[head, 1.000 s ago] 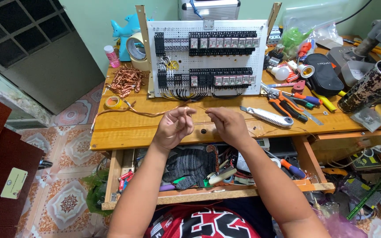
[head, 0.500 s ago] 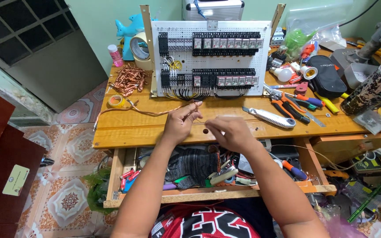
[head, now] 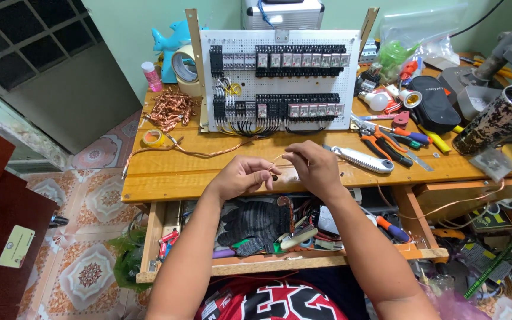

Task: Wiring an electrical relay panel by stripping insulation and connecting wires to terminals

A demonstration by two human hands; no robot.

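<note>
My left hand (head: 241,176) and my right hand (head: 313,166) meet over the front edge of the wooden workbench (head: 167,169). Both pinch a thin copper wire (head: 275,161) that arcs between the fingertips. The hands are a few centimetres apart. Behind them stands a white perforated panel (head: 280,80) carrying rows of black relays and bundled wiring. A long copper wire (head: 191,153) trails left across the bench.
A tangle of copper wire (head: 170,109) and tape rolls (head: 186,66) lie at back left. A utility knife (head: 360,159), pliers (head: 380,139) and screwdrivers (head: 413,137) lie to the right. An open drawer (head: 256,228) below holds a black glove and tools. A metal cylinder (head: 499,121) is at far right.
Both hands have drawn closer together and slightly toward me, with the copper wire now bent into a small arc between the fingertips.
</note>
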